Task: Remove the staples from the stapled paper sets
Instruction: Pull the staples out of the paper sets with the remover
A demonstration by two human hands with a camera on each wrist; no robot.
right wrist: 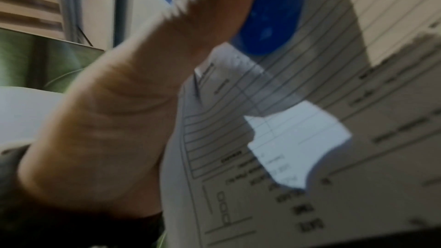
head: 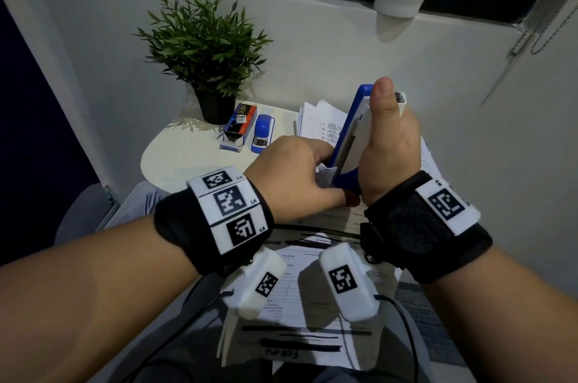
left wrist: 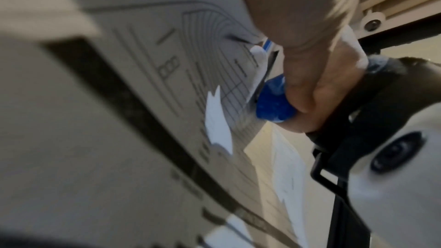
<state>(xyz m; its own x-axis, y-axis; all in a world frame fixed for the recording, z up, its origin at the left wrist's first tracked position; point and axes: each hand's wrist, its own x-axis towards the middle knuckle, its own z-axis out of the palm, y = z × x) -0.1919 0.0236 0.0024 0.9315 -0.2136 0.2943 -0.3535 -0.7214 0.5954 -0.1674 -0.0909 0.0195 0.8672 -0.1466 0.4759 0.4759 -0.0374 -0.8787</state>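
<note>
Stapled paper set (head: 312, 276) lay under both wrists, its top corner pinched by the curled left hand (head: 294, 176). Beside it, touching, the right hand (head: 387, 148) gripped a blue-and-white stapler (head: 350, 138) upright, thumb along it, its lower end at that corner.

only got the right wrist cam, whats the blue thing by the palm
observer: A blue-and-white stapler. The right hand holds it upright, thumb pointing up along it.
operator: wheres the left hand
observer: The left hand grips the paper by a corner at the stapler's lower end.
operator: any other tools around
observer: A small stapler lies beside a staples box, in front of a potted plant.
</note>
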